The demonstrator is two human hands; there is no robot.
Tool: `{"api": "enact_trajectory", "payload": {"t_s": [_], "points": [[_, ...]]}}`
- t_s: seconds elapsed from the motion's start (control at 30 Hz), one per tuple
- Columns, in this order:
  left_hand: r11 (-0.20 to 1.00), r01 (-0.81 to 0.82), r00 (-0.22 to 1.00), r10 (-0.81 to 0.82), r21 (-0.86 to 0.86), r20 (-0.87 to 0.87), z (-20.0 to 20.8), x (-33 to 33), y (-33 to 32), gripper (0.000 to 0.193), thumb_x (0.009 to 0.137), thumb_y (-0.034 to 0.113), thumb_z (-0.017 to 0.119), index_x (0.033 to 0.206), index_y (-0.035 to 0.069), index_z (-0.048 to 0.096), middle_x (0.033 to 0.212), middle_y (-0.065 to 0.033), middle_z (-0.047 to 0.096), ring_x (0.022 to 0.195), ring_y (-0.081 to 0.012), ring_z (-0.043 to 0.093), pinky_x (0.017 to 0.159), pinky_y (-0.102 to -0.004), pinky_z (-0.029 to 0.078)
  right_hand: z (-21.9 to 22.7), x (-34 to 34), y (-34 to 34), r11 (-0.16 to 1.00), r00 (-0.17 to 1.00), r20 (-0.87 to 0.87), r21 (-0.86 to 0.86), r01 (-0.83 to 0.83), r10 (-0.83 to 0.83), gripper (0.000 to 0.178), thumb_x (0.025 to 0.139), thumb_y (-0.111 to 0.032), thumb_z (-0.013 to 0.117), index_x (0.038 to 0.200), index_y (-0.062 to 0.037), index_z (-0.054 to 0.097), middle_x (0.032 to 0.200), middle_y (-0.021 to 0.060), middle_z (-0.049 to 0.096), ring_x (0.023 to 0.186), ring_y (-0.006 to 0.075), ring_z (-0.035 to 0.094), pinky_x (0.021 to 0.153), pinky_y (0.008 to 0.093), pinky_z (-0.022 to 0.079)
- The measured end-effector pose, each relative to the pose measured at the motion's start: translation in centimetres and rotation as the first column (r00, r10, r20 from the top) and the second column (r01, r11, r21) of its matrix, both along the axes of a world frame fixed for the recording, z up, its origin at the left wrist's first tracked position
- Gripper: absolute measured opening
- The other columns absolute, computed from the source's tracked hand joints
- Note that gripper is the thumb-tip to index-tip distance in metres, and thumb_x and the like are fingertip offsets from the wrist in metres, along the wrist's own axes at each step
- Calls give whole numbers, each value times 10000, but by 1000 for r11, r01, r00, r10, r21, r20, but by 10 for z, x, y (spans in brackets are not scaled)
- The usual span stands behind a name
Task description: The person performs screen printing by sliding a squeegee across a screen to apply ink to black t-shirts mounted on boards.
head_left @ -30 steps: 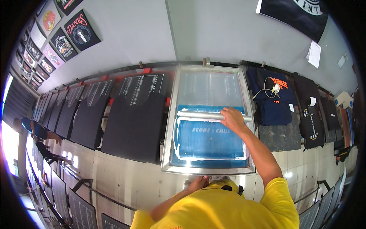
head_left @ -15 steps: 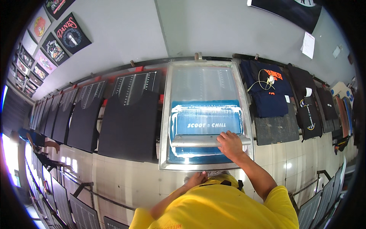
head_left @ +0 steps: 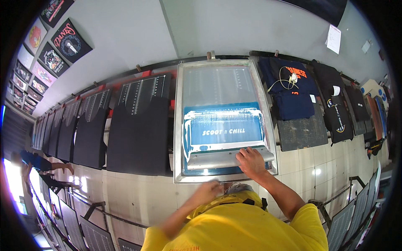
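Note:
A screen-printing frame (head_left: 179,125) with metal sides lies in front of me. Its lower part is a blue stencil (head_left: 226,137) with pale lettering, ringed by white ink (head_left: 209,147). My right hand (head_left: 251,162) is closed over the right part of a long metal squeegee (head_left: 213,159), which lies across the screen near its close end. Just below the frame's near edge is my left hand (head_left: 208,192), smeared by motion, so its fingers cannot be made out. It appears apart from the squeegee.
Left of the frame stands a row of printing boards with dark shirts (head_left: 138,138). To the right, folded navy shirts (head_left: 293,106) carry a cable with a white plug (head_left: 294,78). Further right lie black shirts (head_left: 337,113). A person (head_left: 39,161) is at the far left.
The squeegee has come toward me under my right hand, with a white ink band showing beyond it. My left hand has risen from my waist toward the frame's near edge.

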State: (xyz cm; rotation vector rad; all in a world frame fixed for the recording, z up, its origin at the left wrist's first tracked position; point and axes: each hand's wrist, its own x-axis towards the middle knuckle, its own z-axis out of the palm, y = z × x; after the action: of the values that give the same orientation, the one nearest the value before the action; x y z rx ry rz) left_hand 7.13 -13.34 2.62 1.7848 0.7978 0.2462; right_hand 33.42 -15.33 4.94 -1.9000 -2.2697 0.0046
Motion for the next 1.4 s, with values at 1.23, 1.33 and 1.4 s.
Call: {"api": "enact_trajectory", "payload": {"t_s": [1.23, 1.33, 1.4], "points": [[495, 210, 949, 103, 843, -296, -3, 32, 213, 366, 642, 9, 689, 1001, 65, 640, 998, -109, 695, 868, -275, 708, 739, -373, 591, -21, 102, 70, 988, 987, -48, 17, 152, -151, 131, 727, -46, 634, 855, -17, 635, 911, 125, 661, 881, 301, 657, 719, 419, 576], [589, 244, 912, 130, 770, -388, 14, 45, 233, 373, 654, 0, 670, 1021, 66, 682, 986, -114, 710, 868, -300, 710, 770, -395, 585, -12, 115, 98, 989, 988, -63, 36, 140, -138, 107, 737, -47, 636, 840, -21, 645, 879, 127, 666, 873, 310, 662, 720, 426, 577], [604, 238, 911, 131, 760, -390, 18, 48, 240, 369, 663, -1, 659, 1023, 66, 706, 987, -116, 725, 865, -316, 713, 791, -408, 585, -9, 118, 102, 991, 990, -70, 44, 126, -122, 101, 741, -51, 636, 838, -26, 650, 868, 126, 668, 876, 314, 663, 730, 430, 575]]}}
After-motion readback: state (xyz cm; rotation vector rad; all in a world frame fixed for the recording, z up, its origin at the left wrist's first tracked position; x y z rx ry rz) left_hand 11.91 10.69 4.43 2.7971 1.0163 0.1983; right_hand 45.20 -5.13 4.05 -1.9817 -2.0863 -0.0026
